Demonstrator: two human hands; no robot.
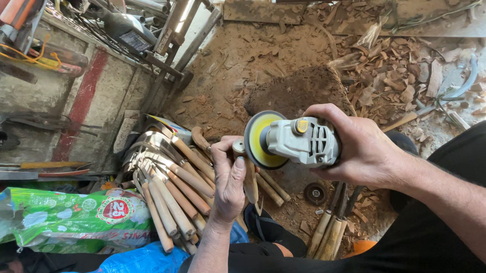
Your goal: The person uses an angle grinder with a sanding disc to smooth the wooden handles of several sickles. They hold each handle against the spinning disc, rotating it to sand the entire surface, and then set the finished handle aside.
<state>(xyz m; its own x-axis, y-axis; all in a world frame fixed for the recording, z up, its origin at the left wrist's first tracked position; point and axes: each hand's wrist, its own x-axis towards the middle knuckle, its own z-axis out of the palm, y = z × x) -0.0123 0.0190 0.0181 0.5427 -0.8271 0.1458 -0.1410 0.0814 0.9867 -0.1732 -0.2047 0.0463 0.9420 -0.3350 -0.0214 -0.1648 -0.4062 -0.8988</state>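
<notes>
Above a sawdust-strewn workshop floor, seen from the worker's own head
Right hand: the right hand (362, 148) is wrapped tight around the grey body of an angle grinder (302, 142), fingers over the top and thumb underneath.
Grinder: its yellow-backed sanding disc (259, 140) points toward the left hand and meets the top end of the wooden piece held there.
Left hand: the left hand (229, 177) is closed around a slim wooden piece (248, 176), thumb and fingers curled on its upper part; the piece's pale lower end hangs down past the palm.
Beside the left hand: a fanned bundle of sickles (169, 182) with light wooden handles and curved metal blades lies just outward of the hand, some handles reaching under the wrist.
Below the right hand: several more wooden handles (327, 233) lie on the floor, close by the person's dark trouser leg.
Beyond both hands: a worn chopping block (295, 89) sits amid wood chips (386, 72) and brown sawdust.
Far outward of the left hand: a green printed sack (57, 218) and a blue sack (129, 267) lie near the sickles.
</notes>
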